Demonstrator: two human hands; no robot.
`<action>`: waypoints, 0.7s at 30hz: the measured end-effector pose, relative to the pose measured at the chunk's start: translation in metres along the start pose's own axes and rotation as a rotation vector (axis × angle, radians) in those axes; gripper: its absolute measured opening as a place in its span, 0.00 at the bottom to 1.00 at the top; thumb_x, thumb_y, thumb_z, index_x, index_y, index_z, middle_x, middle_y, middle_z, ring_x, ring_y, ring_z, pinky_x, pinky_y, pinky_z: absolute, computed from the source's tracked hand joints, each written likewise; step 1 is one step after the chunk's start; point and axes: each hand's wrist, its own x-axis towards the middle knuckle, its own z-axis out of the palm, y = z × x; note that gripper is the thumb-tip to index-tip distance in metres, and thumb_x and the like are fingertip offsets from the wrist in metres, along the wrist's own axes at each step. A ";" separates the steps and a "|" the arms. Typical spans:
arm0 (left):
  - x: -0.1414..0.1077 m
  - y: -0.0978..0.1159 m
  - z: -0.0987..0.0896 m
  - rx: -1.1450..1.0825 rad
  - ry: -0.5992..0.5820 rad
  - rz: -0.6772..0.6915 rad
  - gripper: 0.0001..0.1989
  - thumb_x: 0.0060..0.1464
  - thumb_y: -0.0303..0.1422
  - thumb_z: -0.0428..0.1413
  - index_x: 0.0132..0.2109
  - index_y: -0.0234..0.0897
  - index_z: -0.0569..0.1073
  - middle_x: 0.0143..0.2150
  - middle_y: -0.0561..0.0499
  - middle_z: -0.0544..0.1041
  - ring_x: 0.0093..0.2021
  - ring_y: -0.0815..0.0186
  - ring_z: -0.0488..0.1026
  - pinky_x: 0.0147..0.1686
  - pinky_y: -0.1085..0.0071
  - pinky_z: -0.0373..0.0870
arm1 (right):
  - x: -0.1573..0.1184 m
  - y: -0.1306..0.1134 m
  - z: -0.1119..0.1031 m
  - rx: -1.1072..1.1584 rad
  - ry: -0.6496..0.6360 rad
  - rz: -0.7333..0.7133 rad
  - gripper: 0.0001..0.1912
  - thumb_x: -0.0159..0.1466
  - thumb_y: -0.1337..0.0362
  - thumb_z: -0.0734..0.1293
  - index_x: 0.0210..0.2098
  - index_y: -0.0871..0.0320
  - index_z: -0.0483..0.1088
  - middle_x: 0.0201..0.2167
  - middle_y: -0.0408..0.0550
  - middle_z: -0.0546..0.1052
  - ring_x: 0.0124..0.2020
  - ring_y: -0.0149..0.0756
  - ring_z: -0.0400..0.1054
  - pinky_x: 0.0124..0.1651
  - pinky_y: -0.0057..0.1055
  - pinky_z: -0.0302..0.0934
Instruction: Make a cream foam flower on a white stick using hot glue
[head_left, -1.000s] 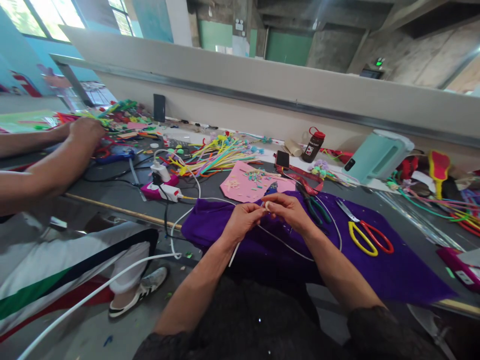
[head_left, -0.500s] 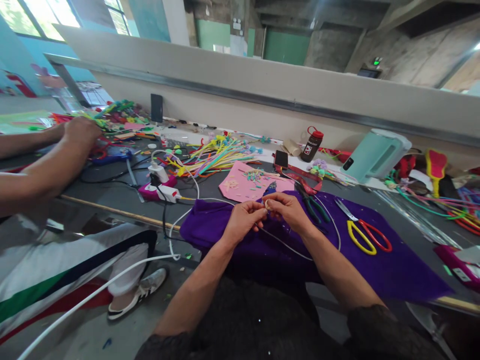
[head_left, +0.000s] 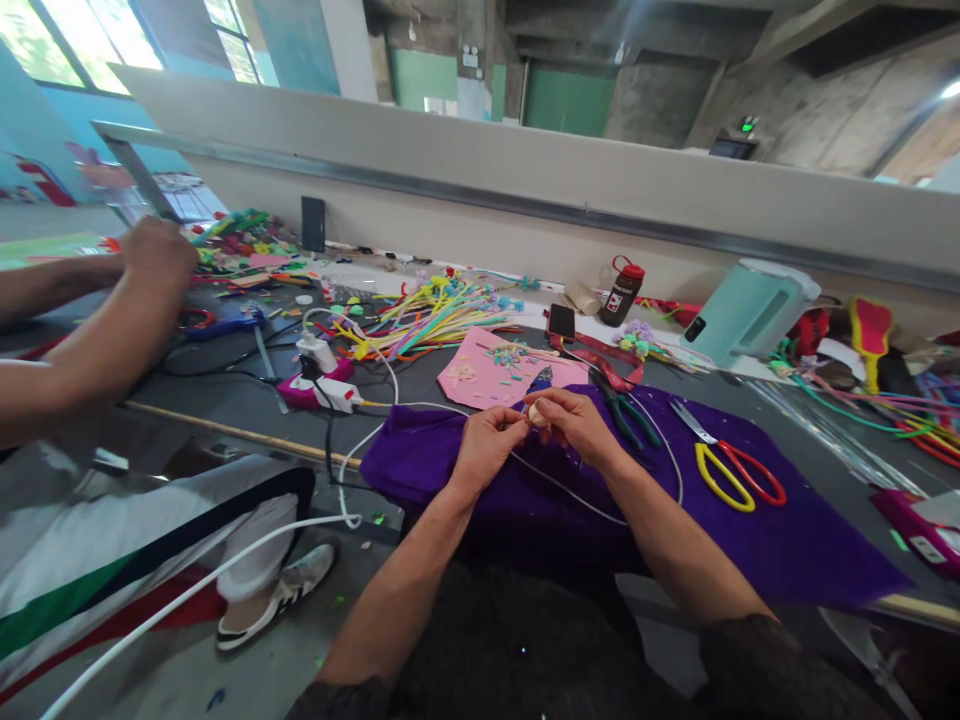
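Observation:
Above the purple cloth [head_left: 795, 540], my left hand [head_left: 487, 445] and my right hand [head_left: 576, 422] meet with fingertips pinched together. Between them is a small, rounded cream-coloured piece [head_left: 535, 414], partly covered by the fingers and too small to name. The right thumb and forefinger close round it, while the left fingers pinch at its left side. Just beyond lies a pink sheet [head_left: 472, 375] bearing small pale and green bits. Dark-green-handled pliers [head_left: 634, 418] rest right of my hands, and scissors [head_left: 724, 455] with red and yellow handles lie farther right.
A white cable [head_left: 585, 495] crosses the cloth under my hands. A power strip [head_left: 319, 385] stands to the left, near colourful pipe cleaners [head_left: 427, 315]. Behind are a phone [head_left: 560, 321], a bottle [head_left: 622, 292] and a mint-green device [head_left: 750, 310]. A co-worker's arms [head_left: 112, 310] reach in at left.
The cream-coloured piece shows more between my fingertips now, and my hands have shifted only slightly. At left, the co-worker's hands have risen a little.

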 end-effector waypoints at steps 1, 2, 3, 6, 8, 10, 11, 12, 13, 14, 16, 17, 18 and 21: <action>0.000 0.000 0.000 -0.010 -0.006 -0.017 0.09 0.40 0.36 0.60 0.25 0.33 0.73 0.19 0.56 0.69 0.18 0.75 0.61 0.18 0.78 0.54 | 0.001 0.000 -0.001 -0.007 -0.011 -0.001 0.17 0.58 0.54 0.63 0.42 0.56 0.71 0.25 0.42 0.72 0.18 0.26 0.63 0.14 0.21 0.48; 0.000 0.000 0.000 -0.021 -0.017 -0.036 0.10 0.40 0.37 0.60 0.25 0.33 0.72 0.18 0.56 0.69 0.18 0.75 0.60 0.17 0.78 0.53 | 0.001 0.000 -0.002 -0.017 -0.026 -0.004 0.17 0.58 0.54 0.63 0.43 0.56 0.70 0.26 0.42 0.72 0.18 0.26 0.64 0.14 0.21 0.48; 0.000 0.000 -0.001 -0.034 -0.031 -0.051 0.11 0.40 0.38 0.59 0.25 0.33 0.73 0.18 0.56 0.69 0.17 0.76 0.59 0.16 0.78 0.52 | 0.001 0.001 -0.003 -0.029 -0.039 -0.009 0.18 0.57 0.55 0.63 0.43 0.56 0.70 0.26 0.42 0.72 0.18 0.27 0.64 0.15 0.21 0.48; -0.001 0.000 -0.002 -0.075 -0.086 -0.091 0.14 0.43 0.41 0.58 0.26 0.32 0.73 0.17 0.56 0.69 0.13 0.78 0.55 0.14 0.79 0.48 | 0.002 0.002 -0.004 -0.051 -0.048 -0.018 0.16 0.56 0.56 0.65 0.41 0.57 0.71 0.24 0.41 0.72 0.20 0.27 0.64 0.16 0.21 0.51; 0.000 0.000 -0.003 -0.093 -0.120 -0.115 0.16 0.45 0.42 0.56 0.27 0.31 0.73 0.17 0.54 0.70 0.12 0.79 0.56 0.12 0.79 0.48 | 0.002 0.002 -0.003 -0.044 -0.019 -0.005 0.15 0.56 0.57 0.65 0.40 0.58 0.71 0.23 0.41 0.71 0.20 0.27 0.64 0.16 0.21 0.52; 0.001 -0.001 -0.004 -0.112 -0.137 -0.134 0.16 0.47 0.43 0.55 0.29 0.30 0.73 0.19 0.52 0.72 0.12 0.77 0.60 0.11 0.79 0.51 | 0.002 0.002 -0.001 -0.025 0.009 0.018 0.15 0.55 0.57 0.65 0.39 0.58 0.71 0.24 0.41 0.72 0.20 0.27 0.64 0.16 0.21 0.52; 0.002 -0.002 -0.005 -0.123 -0.139 -0.142 0.16 0.47 0.43 0.54 0.30 0.30 0.73 0.21 0.51 0.73 0.13 0.76 0.62 0.11 0.80 0.53 | 0.002 0.002 -0.001 -0.015 0.015 0.030 0.15 0.55 0.57 0.65 0.39 0.59 0.71 0.23 0.41 0.72 0.19 0.27 0.64 0.16 0.21 0.52; 0.003 -0.002 -0.005 -0.133 -0.139 -0.149 0.16 0.47 0.42 0.55 0.32 0.30 0.73 0.23 0.50 0.74 0.15 0.75 0.64 0.11 0.80 0.56 | 0.002 0.002 -0.001 -0.006 0.018 0.038 0.15 0.55 0.57 0.65 0.38 0.59 0.71 0.23 0.41 0.72 0.19 0.27 0.64 0.16 0.21 0.52; 0.003 -0.002 -0.006 -0.140 -0.137 -0.154 0.16 0.46 0.42 0.55 0.32 0.31 0.72 0.24 0.50 0.74 0.16 0.74 0.66 0.12 0.80 0.57 | 0.002 0.002 0.000 0.004 0.019 0.043 0.15 0.55 0.56 0.65 0.38 0.59 0.71 0.23 0.41 0.72 0.19 0.27 0.64 0.16 0.21 0.52; 0.003 -0.002 -0.006 -0.144 -0.138 -0.154 0.16 0.46 0.42 0.56 0.32 0.31 0.72 0.24 0.50 0.74 0.16 0.74 0.66 0.12 0.80 0.58 | 0.002 0.002 0.000 0.012 0.019 0.044 0.15 0.55 0.56 0.65 0.38 0.59 0.71 0.23 0.41 0.72 0.19 0.27 0.64 0.16 0.21 0.52; 0.003 -0.002 -0.006 -0.148 -0.143 -0.149 0.16 0.44 0.42 0.57 0.32 0.31 0.71 0.24 0.50 0.74 0.17 0.74 0.67 0.13 0.80 0.59 | 0.002 0.002 0.001 0.013 0.019 0.036 0.15 0.55 0.57 0.65 0.38 0.59 0.71 0.23 0.41 0.71 0.19 0.27 0.63 0.16 0.21 0.52; 0.003 -0.001 -0.006 -0.149 -0.145 -0.147 0.16 0.43 0.42 0.58 0.32 0.31 0.71 0.24 0.50 0.74 0.17 0.74 0.67 0.13 0.80 0.60 | 0.002 0.003 0.001 0.007 0.019 0.029 0.15 0.55 0.57 0.65 0.38 0.59 0.71 0.23 0.41 0.71 0.19 0.27 0.63 0.15 0.21 0.52; 0.003 -0.001 -0.005 -0.148 -0.145 -0.146 0.16 0.42 0.42 0.59 0.31 0.31 0.71 0.24 0.51 0.74 0.17 0.74 0.67 0.13 0.80 0.59 | 0.002 0.003 0.001 -0.003 0.017 0.023 0.15 0.55 0.57 0.65 0.38 0.59 0.71 0.22 0.41 0.70 0.19 0.27 0.63 0.15 0.21 0.52; 0.002 0.000 -0.004 -0.134 -0.134 -0.145 0.16 0.39 0.41 0.61 0.31 0.32 0.70 0.22 0.52 0.73 0.16 0.75 0.64 0.12 0.81 0.54 | 0.001 0.004 0.002 -0.036 0.006 0.002 0.14 0.56 0.57 0.65 0.38 0.58 0.71 0.21 0.41 0.70 0.18 0.27 0.63 0.15 0.21 0.52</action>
